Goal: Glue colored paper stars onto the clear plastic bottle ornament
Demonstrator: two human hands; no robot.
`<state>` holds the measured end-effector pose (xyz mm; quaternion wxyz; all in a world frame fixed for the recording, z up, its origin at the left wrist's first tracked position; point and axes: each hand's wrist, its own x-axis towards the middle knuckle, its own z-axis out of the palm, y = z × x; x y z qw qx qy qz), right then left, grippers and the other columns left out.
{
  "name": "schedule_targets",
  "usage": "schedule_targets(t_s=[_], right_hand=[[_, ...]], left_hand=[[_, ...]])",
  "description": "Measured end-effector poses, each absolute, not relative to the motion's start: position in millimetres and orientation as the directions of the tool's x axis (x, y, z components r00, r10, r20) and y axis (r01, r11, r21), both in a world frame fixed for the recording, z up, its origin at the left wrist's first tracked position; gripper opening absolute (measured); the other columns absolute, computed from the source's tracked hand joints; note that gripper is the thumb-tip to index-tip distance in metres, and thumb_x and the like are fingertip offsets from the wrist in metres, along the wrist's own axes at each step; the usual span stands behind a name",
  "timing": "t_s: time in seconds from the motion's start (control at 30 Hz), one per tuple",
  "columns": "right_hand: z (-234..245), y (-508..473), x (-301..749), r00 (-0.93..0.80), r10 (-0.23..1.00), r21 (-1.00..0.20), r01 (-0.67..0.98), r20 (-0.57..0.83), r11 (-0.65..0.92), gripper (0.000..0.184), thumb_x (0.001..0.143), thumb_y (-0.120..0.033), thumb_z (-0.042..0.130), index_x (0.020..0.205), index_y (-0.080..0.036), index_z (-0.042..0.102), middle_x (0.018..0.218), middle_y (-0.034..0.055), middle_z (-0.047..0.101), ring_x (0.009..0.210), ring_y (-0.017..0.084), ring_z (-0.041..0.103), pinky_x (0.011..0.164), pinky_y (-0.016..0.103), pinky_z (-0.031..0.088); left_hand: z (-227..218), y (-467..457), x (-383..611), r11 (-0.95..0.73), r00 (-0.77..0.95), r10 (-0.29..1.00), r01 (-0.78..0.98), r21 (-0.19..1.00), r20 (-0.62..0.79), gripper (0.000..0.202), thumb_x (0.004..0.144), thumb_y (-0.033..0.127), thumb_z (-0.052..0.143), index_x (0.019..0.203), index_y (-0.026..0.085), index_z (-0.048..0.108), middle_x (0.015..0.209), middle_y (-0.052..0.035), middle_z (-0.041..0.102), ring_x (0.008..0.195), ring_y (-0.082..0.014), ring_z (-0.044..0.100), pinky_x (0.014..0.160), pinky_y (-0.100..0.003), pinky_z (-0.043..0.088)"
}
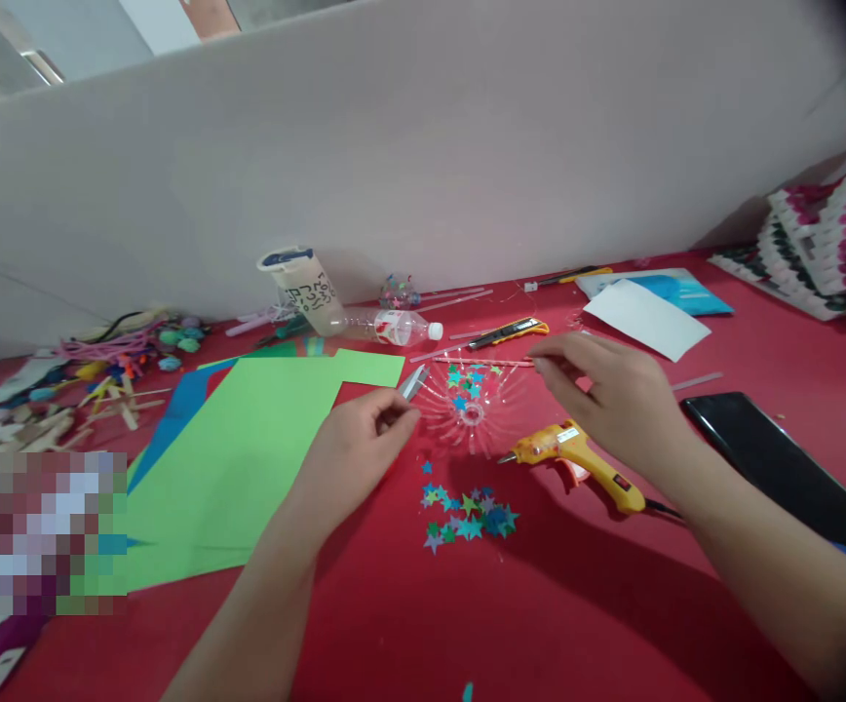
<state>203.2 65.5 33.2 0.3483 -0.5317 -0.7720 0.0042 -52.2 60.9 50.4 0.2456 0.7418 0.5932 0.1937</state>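
A clear plastic bottle piece (473, 416), cut into strips that fan out like petals, lies between my hands with several small foil stars on it. My left hand (365, 444) is closed in a pinch at the fan's left edge; what its fingertips hold is hidden. Scissors (412, 383) lie partly under that hand, their blades poking out beyond it. On the fan's right, my right hand (609, 385) has bent fingers drawn together near the end of a thin pale strip (481, 362). Below the fan, a pile of star sequins (471, 517) is scattered on the red table (408, 624).
A yellow glue gun (576, 463) lies below my right hand, beside a black phone (788, 463). Green paper (248, 468) covers the left. Behind are a plastic bottle (386, 327), a cup (306, 288), a utility knife (509, 333) and white paper (646, 317).
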Motion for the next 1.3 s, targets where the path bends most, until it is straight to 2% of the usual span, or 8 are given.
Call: schedule_targets(t_s=[0.1, 0.27, 0.37, 0.47, 0.6, 0.67, 0.77, 1.3], right_hand=[[46, 57, 205, -0.204, 0.797, -0.339, 0.825, 0.568, 0.453, 0.016, 0.086, -0.021, 0.046, 0.092, -0.02, 0.061, 0.078, 0.0021, 0.066, 0.061, 0.013, 0.056, 0.057, 0.025, 0.038], [47, 44, 214, -0.209, 0.866, -0.306, 0.876, 0.455, 0.373, 0.016, 0.085, -0.024, 0.044, 0.084, -0.021, 0.06, 0.07, 0.0019, 0.063, 0.057, 0.014, 0.055, 0.052, 0.026, 0.031], [28, 38, 226, -0.171, 0.96, -0.181, 0.96, 0.223, 0.213, 0.021, 0.086, -0.03, 0.044, 0.071, -0.02, 0.056, 0.059, 0.0026, 0.06, 0.05, 0.015, 0.053, 0.046, 0.027, 0.022], [2, 33, 233, -0.164, 0.978, -0.15, 0.972, 0.132, 0.183, 0.025, 0.083, -0.032, 0.051, 0.062, -0.019, 0.054, 0.053, 0.0045, 0.059, 0.044, 0.016, 0.051, 0.044, 0.027, 0.018], [-22, 20, 215, -0.355, 0.931, -0.202, 0.909, 0.084, 0.364, 0.014, 0.086, -0.024, 0.048, 0.079, -0.021, 0.059, 0.074, 0.0032, 0.066, 0.062, 0.016, 0.06, 0.051, 0.026, 0.029], [-29, 14, 201, -0.542, 0.835, -0.25, 0.799, 0.092, 0.547, 0.011, 0.087, -0.02, 0.049, 0.084, -0.021, 0.06, 0.082, 0.0013, 0.066, 0.075, 0.015, 0.061, 0.061, 0.025, 0.035], [-38, 8, 187, -0.624, 0.766, -0.243, 0.728, 0.154, 0.642, 0.013, 0.088, -0.02, 0.047, 0.082, -0.019, 0.059, 0.082, 0.002, 0.063, 0.074, 0.015, 0.058, 0.062, 0.028, 0.035], [-61, 4, 159, -0.595, 0.761, -0.21, 0.734, 0.259, 0.645, 0.016, 0.088, -0.017, 0.048, 0.078, -0.016, 0.06, 0.081, 0.0055, 0.058, 0.077, 0.019, 0.05, 0.067, 0.032, 0.036]], left_hand=[[43, 53, -47, -0.249, 0.35, 0.915, 0.881, 0.403, -0.201, 0.023, 0.083, 0.037, 0.047, 0.077, 0.022, 0.063, 0.072, 0.0, 0.065, 0.064, -0.0159, 0.057, 0.057, -0.026, 0.036], [4, 44, -33, -0.258, 0.289, 0.949, 0.942, 0.215, -0.127, 0.015, 0.078, 0.027, 0.051, 0.07, 0.018, 0.059, 0.07, -0.0076, 0.064, 0.066, -0.0215, 0.06, 0.056, -0.028, 0.033], [-5, 44, -37, -0.241, 0.27, 0.958, 0.942, 0.232, -0.099, 0.014, 0.079, 0.025, 0.05, 0.068, 0.018, 0.057, 0.066, -0.0055, 0.063, 0.062, -0.02, 0.059, 0.055, -0.028, 0.032], [-4, 45, -45, -0.239, 0.269, 0.961, 0.927, 0.289, -0.069, 0.017, 0.083, 0.022, 0.043, 0.073, 0.019, 0.057, 0.07, -0.0041, 0.063, 0.065, -0.018, 0.059, 0.057, -0.027, 0.035], [-5, 41, -44, -0.319, 0.373, 0.925, 0.861, 0.395, -0.067, 0.018, 0.085, 0.021, 0.041, 0.08, 0.02, 0.058, 0.079, -0.0019, 0.063, 0.073, -0.016, 0.058, 0.065, -0.026, 0.04], [-8, 38, -40, -0.372, 0.447, 0.892, 0.816, 0.443, -0.073, 0.013, 0.082, 0.02, 0.047, 0.08, 0.02, 0.06, 0.08, -0.0005, 0.062, 0.074, -0.0153, 0.057, 0.068, -0.026, 0.041], [-12, 33, -37, -0.46, 0.564, 0.824, 0.725, 0.512, -0.059, 0.006, 0.078, 0.02, 0.056, 0.082, 0.02, 0.06, 0.085, -0.0004, 0.058, 0.081, -0.0159, 0.055, 0.073, -0.026, 0.041], [-30, 28, -30, -0.521, 0.579, 0.815, 0.724, 0.453, 0.013, 0.007, 0.079, 0.022, 0.057, 0.086, 0.02, 0.056, 0.091, -0.0032, 0.053, 0.09, -0.0205, 0.05, 0.08, -0.033, 0.04]])
